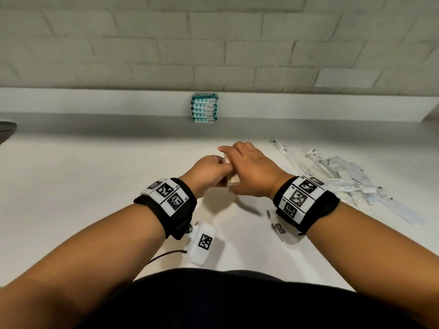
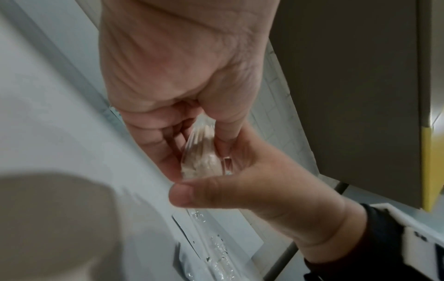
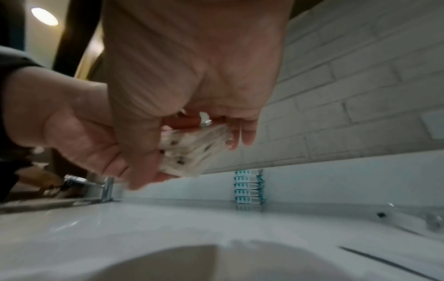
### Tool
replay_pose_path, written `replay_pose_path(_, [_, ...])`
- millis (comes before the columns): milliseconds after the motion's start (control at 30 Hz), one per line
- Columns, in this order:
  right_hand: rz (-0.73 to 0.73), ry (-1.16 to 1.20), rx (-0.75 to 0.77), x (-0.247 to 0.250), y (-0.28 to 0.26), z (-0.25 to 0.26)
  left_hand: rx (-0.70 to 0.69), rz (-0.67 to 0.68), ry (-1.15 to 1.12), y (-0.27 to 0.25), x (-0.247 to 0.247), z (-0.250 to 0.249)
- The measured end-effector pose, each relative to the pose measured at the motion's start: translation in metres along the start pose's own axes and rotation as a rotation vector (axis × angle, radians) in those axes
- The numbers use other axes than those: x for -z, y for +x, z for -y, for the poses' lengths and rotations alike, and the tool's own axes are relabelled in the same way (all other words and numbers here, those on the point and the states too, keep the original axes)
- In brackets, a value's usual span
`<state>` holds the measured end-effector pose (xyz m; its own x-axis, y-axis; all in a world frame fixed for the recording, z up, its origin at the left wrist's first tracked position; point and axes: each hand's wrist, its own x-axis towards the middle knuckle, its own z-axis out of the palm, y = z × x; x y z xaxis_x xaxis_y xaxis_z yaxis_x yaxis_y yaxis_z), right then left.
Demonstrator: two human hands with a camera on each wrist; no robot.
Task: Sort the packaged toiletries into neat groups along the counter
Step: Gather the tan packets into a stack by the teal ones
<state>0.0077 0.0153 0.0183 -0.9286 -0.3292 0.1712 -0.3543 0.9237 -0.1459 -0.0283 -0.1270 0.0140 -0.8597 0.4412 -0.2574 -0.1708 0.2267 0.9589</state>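
A small bundle of clear-wrapped, cream-coloured packets is held above the middle of the white counter. My left hand curls round its left side. My right hand covers its top and right, thumb underneath. The left wrist view shows the glossy packets between both hands' fingers. In the right wrist view the packet ends fan out below my palm. A stack of teal and white boxes stands against the back ledge, also seen from the right wrist as the teal stack.
A loose pile of long clear-wrapped items lies on the counter to the right of my hands. A chrome tap stands far left, beside a dark basin edge. A tiled wall rises behind the ledge.
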Motion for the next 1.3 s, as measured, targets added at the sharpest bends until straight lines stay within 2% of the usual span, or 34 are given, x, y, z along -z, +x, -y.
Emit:
replay_pose_path(33, [0.051,0.112,-0.058,0.000,-0.001,-0.002,-0.003,-0.001,-0.004,0.001,0.000,0.001])
replay_pose_path(100, [0.115,0.496,-0.221,0.006,-0.001,-0.005,-0.008,-0.003,-0.020,0.007,0.002,0.004])
replay_pose_path(200, [0.009,1.181,-0.500,0.006,0.004,-0.007,-0.010,-0.038,-0.034,0.014,0.007,0.007])
replay_pose_path(233, [0.015,1.375,-0.577,0.002,0.009,-0.006,-0.006,-0.040,-0.028,0.016,0.006,0.006])
replay_pose_path(300, [0.055,1.594,-0.619,-0.010,0.019,0.001,0.008,-0.017,-0.014,0.017,0.000,0.001])
replay_pose_path(433, [0.005,1.607,-0.718,-0.017,0.034,0.010,0.048,-0.059,-0.049,0.026,-0.003,-0.004])
replay_pose_path(567, [0.011,1.440,-0.828,-0.017,0.051,-0.002,0.032,-0.102,0.034,0.040,0.010,0.001])
replay_pose_path(667, [0.028,1.400,-0.879,-0.025,0.070,-0.011,0.104,-0.106,0.070,0.060,0.023,0.003])
replay_pose_path(767, [0.024,1.422,-0.965,-0.025,0.093,-0.016,0.198,-0.131,0.015,0.082,0.041,-0.002])
replay_pose_path(867, [0.025,1.478,-1.014,-0.030,0.120,-0.024,0.227,-0.168,-0.015,0.111,0.062,-0.009])
replay_pose_path(967, [0.064,1.431,-1.037,-0.041,0.155,-0.034,0.232,-0.186,0.092,0.149,0.081,-0.010])
replay_pose_path(1100, [0.042,1.330,-1.057,-0.054,0.194,-0.048,0.242,-0.255,0.364,0.191,0.096,-0.006])
replay_pose_path(1233, [0.107,1.207,-0.989,-0.072,0.227,-0.069,0.313,-0.266,0.455,0.220,0.110,-0.008])
replay_pose_path(1300, [0.093,1.205,-0.962,-0.076,0.240,-0.077,0.322,-0.267,0.419,0.233,0.116,-0.008])
